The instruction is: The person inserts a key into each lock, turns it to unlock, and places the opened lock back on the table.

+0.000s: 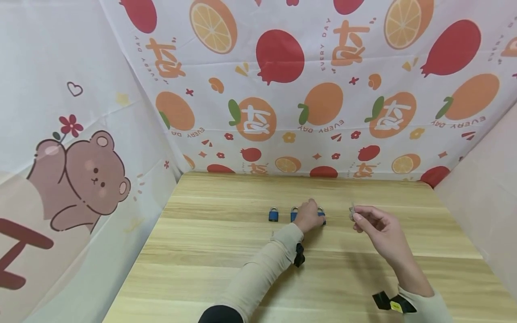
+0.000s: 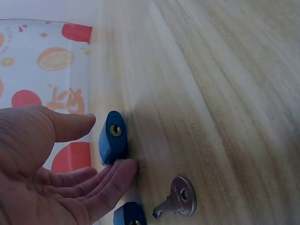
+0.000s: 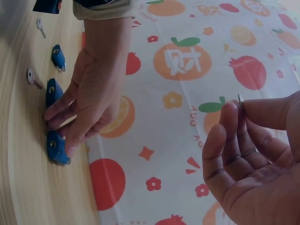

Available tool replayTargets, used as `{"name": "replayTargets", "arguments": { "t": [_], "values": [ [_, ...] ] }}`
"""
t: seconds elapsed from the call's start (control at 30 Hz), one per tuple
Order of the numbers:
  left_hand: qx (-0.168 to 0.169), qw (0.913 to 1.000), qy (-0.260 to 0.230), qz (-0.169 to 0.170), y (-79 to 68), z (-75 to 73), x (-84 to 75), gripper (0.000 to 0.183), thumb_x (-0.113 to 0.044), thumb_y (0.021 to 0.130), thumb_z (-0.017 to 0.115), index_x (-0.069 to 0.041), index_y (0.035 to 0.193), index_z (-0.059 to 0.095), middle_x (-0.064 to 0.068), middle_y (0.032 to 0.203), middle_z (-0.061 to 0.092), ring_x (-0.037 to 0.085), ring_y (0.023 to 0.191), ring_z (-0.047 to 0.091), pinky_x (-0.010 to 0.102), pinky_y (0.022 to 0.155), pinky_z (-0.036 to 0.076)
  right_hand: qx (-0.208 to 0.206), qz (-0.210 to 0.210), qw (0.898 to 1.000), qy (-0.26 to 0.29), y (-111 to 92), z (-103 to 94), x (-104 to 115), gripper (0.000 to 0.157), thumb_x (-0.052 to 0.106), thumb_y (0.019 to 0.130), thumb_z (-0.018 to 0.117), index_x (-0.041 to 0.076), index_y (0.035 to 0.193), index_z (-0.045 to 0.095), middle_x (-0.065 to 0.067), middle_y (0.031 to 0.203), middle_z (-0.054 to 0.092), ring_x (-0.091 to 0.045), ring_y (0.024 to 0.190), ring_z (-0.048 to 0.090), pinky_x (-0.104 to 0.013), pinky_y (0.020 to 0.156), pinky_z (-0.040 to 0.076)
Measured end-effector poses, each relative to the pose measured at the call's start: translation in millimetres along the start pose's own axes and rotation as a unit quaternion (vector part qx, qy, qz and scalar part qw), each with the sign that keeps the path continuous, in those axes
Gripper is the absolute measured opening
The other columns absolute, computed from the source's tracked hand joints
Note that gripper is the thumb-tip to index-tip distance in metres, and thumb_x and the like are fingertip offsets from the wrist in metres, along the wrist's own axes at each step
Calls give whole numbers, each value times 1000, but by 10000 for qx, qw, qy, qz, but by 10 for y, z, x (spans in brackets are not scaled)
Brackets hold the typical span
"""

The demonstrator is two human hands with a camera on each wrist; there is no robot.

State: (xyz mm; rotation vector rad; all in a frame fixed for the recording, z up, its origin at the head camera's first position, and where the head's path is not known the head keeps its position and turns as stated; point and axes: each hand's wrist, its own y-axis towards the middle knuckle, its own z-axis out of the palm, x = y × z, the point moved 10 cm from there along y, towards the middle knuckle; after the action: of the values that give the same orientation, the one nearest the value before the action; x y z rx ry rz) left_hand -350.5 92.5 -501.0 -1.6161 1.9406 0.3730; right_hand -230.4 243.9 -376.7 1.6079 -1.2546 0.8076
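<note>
Three blue padlocks with brass keyholes stand on the wooden table: a left padlock (image 1: 273, 215), a middle padlock (image 1: 293, 217) and a right padlock (image 1: 322, 218). My left hand (image 1: 308, 216) reaches around the right padlock (image 2: 112, 145). Its thumb stays apart from the lock in the left wrist view, while the fingertips are right at its lower end. My right hand (image 1: 379, 226) is raised over the table to the right, pinching a small silver key (image 3: 240, 99) between thumb and index fingertip. The key is edge-on in the right wrist view.
One loose key (image 3: 32, 77) lies in front of the middle padlock and another key (image 3: 40, 28) in front of the left one. A fruit-print cloth (image 1: 282, 103) hangs behind the table (image 1: 194, 251); a bear-print cloth (image 1: 97, 179) hangs at left.
</note>
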Motion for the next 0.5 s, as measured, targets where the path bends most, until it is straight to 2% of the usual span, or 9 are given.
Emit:
{"name": "replayTargets", "arguments": {
  "t": [0.1,0.23,0.3,0.37,0.43,0.5],
  "values": [
    [-65,9999,134,51,-4,-10,-20,40,-30,94,72,2,115,59,16,95,69,19,68,53,28,56,40,-59,39,10000,-16,-28,-28,1,27,15,102,62,-3,121,67,14,93,72,-10,79,70,-22,72,58],
    [-158,9995,248,71,19,3,-20,30,-29,93,73,-1,95,63,15,95,68,19,68,52,29,59,41,-61,38,10000,49,-41,-47,10,26,13,101,63,-4,120,67,12,95,73,-11,78,70,-21,72,58],
    [-178,9992,353,35,30,26,-11,31,-30,93,74,-1,95,65,15,100,69,21,75,58,31,66,48,-55,34,10000,67,-42,-52,11,26,13,101,63,-4,120,67,11,95,74,-10,78,70,-21,72,58],
    [-204,9986,483,25,39,47,-15,32,-32,93,74,-1,96,67,16,104,69,24,88,63,35,78,53,-63,29,10000,72,-45,-59,12,26,13,101,63,-4,120,67,10,96,74,-9,78,70,-21,72,58],
    [-211,9981,571,32,40,66,-28,33,-33,93,73,-1,99,68,16,108,70,27,99,66,40,89,55,-67,19,10000,72,-49,-64,14,25,12,101,63,-3,120,68,10,96,74,-9,78,70,-20,72,58],
    [-225,9979,612,39,37,79,-39,33,-34,94,73,-1,101,69,16,110,70,28,104,66,43,94,54,-70,-10,9999,73,-57,-66,19,24,11,101,63,-2,119,68,11,95,74,-9,77,70,-20,71,58]
  ]
}}
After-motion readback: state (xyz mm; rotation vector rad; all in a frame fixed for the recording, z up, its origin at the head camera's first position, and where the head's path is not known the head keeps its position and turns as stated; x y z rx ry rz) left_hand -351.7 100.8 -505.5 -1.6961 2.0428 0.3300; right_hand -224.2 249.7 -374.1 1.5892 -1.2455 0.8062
